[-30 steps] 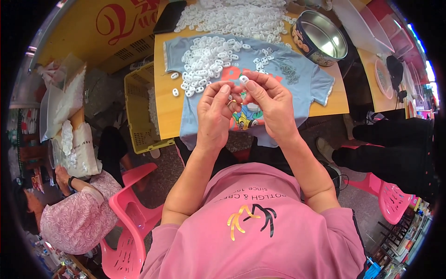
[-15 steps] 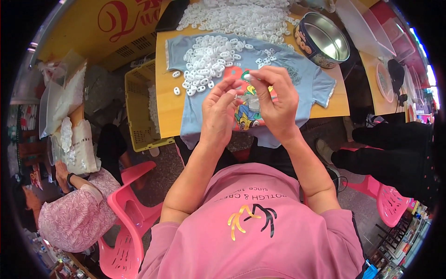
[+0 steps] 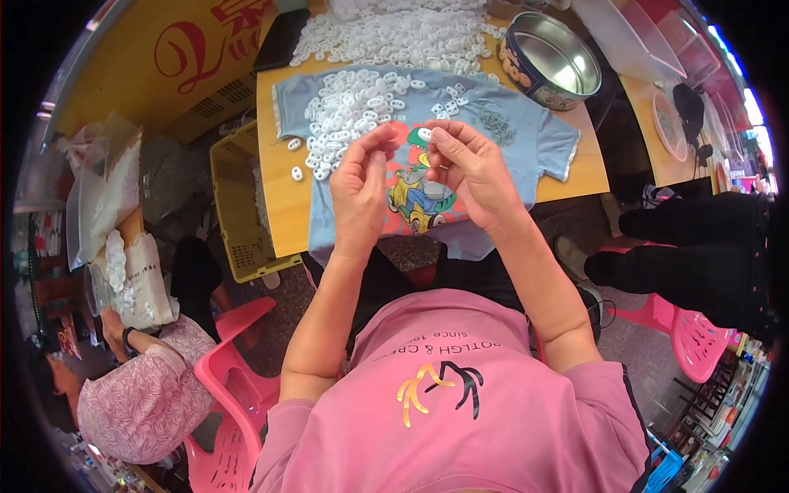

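The fingers (image 3: 465,131) of the right hand (image 3: 485,182) were almost closed together, thumb against forefinger, and at their tips they had hold of one white oval piece (image 3: 425,134) with small dark holes. This piece was raised above the grey-blue T-shirt (image 3: 329,215), in front of its coloured cartoon print (image 3: 421,197), and between the two hands, nearer to the right one. The other fingers of this hand were bent inward.

The left hand (image 3: 358,193) was just beside, with the fingers curled and the thumb standing close to the forefinger. I could not tell how wide was the gap there, or whether something small was held, because the inner side of this hand was turned away.

The T-shirt was spread on the wooden counter (image 3: 283,215), its middle partly hidden by both hands. On its left part lay a heap of similar white pieces (image 3: 341,115), and two loose ones were on the bare wood beside it. Farther right on the cloth were some small white squarish pieces (image 3: 448,105) and a tangle of thin greenish bits (image 3: 498,126), too fine to make out. Behind the shirt, a larger white pile (image 3: 394,41) was cut off by the upper edge, near a round metal tin (image 3: 516,72). The dark flat object (image 3: 282,39) at the left corner was hard to identify.
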{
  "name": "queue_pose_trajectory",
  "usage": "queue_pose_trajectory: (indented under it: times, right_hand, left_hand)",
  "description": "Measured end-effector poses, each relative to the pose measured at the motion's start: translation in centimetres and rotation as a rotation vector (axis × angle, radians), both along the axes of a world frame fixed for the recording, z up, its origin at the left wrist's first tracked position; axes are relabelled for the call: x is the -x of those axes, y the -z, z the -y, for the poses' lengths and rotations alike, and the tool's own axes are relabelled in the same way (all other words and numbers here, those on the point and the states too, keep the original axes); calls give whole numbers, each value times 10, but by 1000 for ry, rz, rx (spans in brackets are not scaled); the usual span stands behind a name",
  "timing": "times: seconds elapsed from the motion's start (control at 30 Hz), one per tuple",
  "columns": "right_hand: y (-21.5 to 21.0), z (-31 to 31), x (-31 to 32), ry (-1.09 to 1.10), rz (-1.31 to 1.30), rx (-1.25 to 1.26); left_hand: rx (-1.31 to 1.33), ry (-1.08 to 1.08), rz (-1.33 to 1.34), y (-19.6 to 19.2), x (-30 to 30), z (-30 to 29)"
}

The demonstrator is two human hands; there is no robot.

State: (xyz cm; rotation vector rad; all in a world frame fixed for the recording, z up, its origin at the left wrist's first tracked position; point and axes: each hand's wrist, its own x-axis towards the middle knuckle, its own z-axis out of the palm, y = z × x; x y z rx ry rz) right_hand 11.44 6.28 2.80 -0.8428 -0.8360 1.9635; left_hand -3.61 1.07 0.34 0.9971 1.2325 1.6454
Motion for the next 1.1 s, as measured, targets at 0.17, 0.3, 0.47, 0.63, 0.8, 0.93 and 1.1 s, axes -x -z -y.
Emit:
queue_pose_trajectory:
  times: [0.17,0.3,0.47,0.63,0.8,0.93,1.1]
  right_hand:
    - [1,5,-3,-25,-85,67]
    - [8,11,-2,-32,-82,97]
    - [13,18,-4,-117,-177,195]
    - [15,19,-10,-113,-265,259]
    - [19,22,-20,-103,-111,122]
    - [9,22,-33,-122,81,76]
    - [9,21,-38,-81,117,-113]
  left_hand:
    - [-97,-33,-445,6,4,-8]
    - [-240,-14,-586,-8,-2,-1]
    - [-170,79,-393,-4,1,7]
    - [-169,148,-430,-2,-2,11]
    - [-185,170,-399,-3,-14,9]
    - [-193,167,-536,-6,-20,5]
    - [-90,126,-349,-7,-31,0]
